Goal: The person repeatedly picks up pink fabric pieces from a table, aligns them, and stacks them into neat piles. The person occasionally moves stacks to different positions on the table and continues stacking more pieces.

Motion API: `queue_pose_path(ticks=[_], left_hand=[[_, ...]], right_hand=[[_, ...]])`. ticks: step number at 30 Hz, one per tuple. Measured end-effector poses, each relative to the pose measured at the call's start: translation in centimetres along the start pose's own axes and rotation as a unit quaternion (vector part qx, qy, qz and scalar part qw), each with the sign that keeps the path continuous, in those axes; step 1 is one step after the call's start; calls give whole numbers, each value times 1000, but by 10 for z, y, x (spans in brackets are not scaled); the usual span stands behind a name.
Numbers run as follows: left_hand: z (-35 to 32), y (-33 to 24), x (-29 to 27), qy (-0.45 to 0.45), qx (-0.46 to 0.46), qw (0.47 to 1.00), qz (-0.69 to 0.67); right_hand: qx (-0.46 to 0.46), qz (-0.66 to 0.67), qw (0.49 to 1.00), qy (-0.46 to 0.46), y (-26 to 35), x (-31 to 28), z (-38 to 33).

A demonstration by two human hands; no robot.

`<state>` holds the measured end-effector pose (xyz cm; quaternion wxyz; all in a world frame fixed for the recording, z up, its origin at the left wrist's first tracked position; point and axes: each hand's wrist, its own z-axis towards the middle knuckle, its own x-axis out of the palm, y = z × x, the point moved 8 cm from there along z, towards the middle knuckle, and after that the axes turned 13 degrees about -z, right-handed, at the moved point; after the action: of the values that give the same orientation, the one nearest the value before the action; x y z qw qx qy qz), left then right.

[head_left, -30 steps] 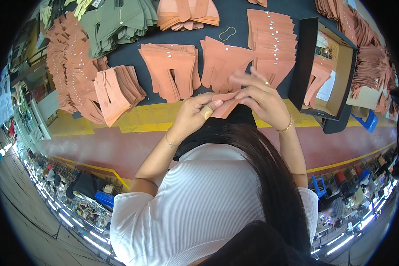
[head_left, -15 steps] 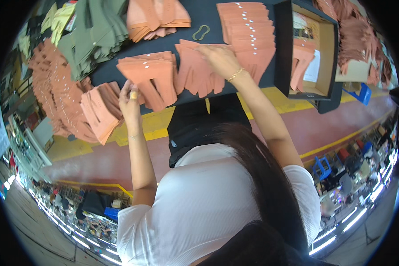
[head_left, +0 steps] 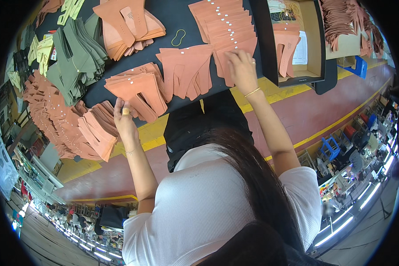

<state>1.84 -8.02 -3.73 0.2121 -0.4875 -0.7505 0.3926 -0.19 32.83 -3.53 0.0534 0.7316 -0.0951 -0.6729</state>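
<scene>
My left hand (head_left: 126,122), a yellow cover on one finger, pinches the left edge of a stack of orange glove pieces (head_left: 139,91). These flat cutouts have long slits and small white stickers. To the right, my right hand (head_left: 243,74) rests with fingers apart on the near end of a fanned row of orange glove pieces (head_left: 224,26). Between the hands lies a smaller set of orange glove pieces (head_left: 186,66), its top one bearing a white sticker and a thumb-shaped cutout. Neither hand touches that middle set.
A yellowish rubber band (head_left: 178,37) lies on the dark table. An open black box (head_left: 265,44) with pieces and paper stands at right. More orange pieces (head_left: 126,22), green pieces (head_left: 77,55) and long overlapped orange rows (head_left: 53,115) cover the left side. A blue stool (head_left: 361,67) is beyond.
My right hand has moved from the middle set rightward onto the fanned row. The middle set now shows a stickered piece on top. My left hand stays at its stack; the whole view has shifted.
</scene>
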Motion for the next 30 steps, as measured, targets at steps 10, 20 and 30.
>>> queue_pose_path(ticks=[10,20,30], left_hand=[[-4,-4,2,-15,-2,999,-30],[6,1,-14,-37,16,998,-48],[24,14,-25,-19,9,997,-69]], right_hand=[[34,1,999,-12,-26,7,-9],[33,-12,999,-23,-22,9,-5],[35,-21,999,-6,-18,11,-9]])
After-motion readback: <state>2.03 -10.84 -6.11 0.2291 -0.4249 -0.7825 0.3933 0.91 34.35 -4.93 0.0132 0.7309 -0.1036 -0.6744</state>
